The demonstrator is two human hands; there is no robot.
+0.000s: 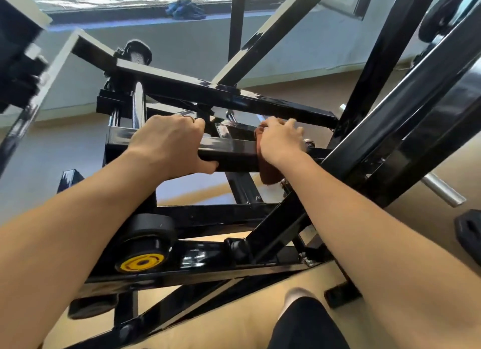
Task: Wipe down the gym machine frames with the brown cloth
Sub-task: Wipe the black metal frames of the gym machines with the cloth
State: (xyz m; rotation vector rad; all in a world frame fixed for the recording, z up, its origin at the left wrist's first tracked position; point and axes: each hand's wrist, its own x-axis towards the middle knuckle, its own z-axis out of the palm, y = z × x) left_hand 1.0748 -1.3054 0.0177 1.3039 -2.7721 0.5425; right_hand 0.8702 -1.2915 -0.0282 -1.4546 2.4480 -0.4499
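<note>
- The right hand (pixel 279 140) presses the brown cloth (pixel 268 174) over a black crossbar (pixel 231 154) of the gym machine, its grip wrapped around cloth and bar, with a tail of cloth hanging below.
- The left hand (pixel 169 145) has a full grip on the same bar, fingers over the top and thumb beneath, well placed for steadying.
- To wipe well, I'd keep the cloth folded around the top and sides and draw it along the bar with even pressure.
- Watch the bolt (pixel 307 141) just beside the right hand; the cloth could snag.
- The roller with the yellow cap (pixel 141 262) sits lower down, apart from both hands.
</note>
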